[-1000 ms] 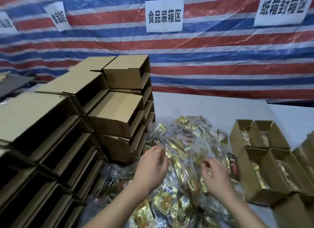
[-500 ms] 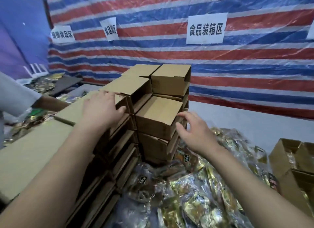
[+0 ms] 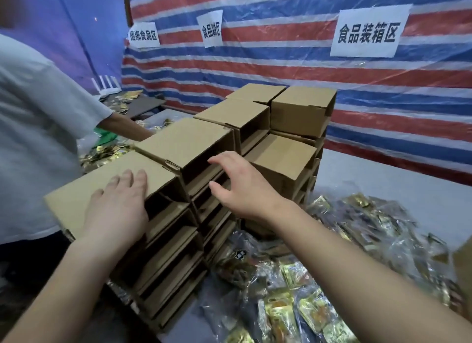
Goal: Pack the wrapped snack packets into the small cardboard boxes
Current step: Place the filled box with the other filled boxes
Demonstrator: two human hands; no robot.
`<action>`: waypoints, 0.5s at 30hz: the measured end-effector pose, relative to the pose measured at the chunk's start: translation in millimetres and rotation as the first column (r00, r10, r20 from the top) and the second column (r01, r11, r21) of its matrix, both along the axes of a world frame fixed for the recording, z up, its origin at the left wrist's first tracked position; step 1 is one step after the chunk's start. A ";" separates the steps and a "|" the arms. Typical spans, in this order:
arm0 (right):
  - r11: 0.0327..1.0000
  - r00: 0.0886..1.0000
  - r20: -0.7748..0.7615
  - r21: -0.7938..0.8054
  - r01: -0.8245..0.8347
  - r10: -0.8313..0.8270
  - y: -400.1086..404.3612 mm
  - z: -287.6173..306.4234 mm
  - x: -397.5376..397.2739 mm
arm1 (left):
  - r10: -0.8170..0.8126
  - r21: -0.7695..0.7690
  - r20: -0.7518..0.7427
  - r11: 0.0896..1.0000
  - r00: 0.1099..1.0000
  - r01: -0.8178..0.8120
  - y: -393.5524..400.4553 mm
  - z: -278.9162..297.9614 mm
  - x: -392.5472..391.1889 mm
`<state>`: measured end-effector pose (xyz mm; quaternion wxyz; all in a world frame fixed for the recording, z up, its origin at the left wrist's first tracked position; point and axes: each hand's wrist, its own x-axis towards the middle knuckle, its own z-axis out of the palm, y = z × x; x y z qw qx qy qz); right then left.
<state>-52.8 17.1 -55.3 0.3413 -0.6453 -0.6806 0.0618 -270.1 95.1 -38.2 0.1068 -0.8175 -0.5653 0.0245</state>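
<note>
Head view: stacked empty cardboard boxes [image 3: 184, 143] lying on their sides, open mouths facing the wearer, at table left. Left hand [image 3: 120, 207], fingers straight, rests flat on the nearest top box [image 3: 102, 187], holding nothing. Right hand [image 3: 245, 187], fingers spread and relaxed, empty, reaches toward the next box's open edge. Wrapped snack packets [image 3: 306, 304] heaped loose at lower right. Risk: pulling 1 box may drag its neighbours and topple the stack, since they sit tightly together.

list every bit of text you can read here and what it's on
"食品装箱区" on the large white paper sign taped to the striped tarp wall.
"捆绑食品区" on the left white sign.
"食品装区", or so: the middle sign is curled, partly unreadable.
Print on the snack packets: too blurred to read.
</note>
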 end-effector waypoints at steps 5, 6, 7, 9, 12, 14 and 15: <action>0.987 0.976 0.147 -0.038 -0.157 0.161 0.2 35.7 -30.8 | -0.088 0.111 0.027 0.990 0.996 0.084 -18.9 35.7 -16.8; 0.984 0.973 0.147 -0.029 -0.174 0.176 -5.8 45.4 -34.6 | -0.116 0.111 0.022 0.987 0.993 0.113 -25.9 46.9 -19.8; 0.982 0.974 0.127 -0.019 -0.188 0.189 -13.9 55.2 -37.1 | -0.151 0.093 0.011 0.984 0.988 0.149 -33.8 57.7 -20.9; 0.980 0.975 0.102 -0.031 -0.194 0.196 -35.9 72.8 -37.4 | -0.236 0.032 -0.027 0.971 0.971 0.236 -53.1 75.4 -13.7; 0.975 0.973 0.159 -0.176 -0.138 0.166 -79.0 84.7 -19.1 | -0.413 -0.075 -0.127 0.911 0.902 0.406 -90.9 87.0 17.5; 0.944 0.977 0.165 -0.320 -0.078 0.137 -111.1 83.8 4.7 | -0.534 -0.180 -0.073 0.838 0.842 0.516 -109.7 81.4 46.9; 0.924 0.980 0.173 -0.382 -0.026 0.099 -125.8 78.9 18.6 | -0.590 -0.207 -0.019 0.792 0.807 0.574 -115.2 72.7 64.8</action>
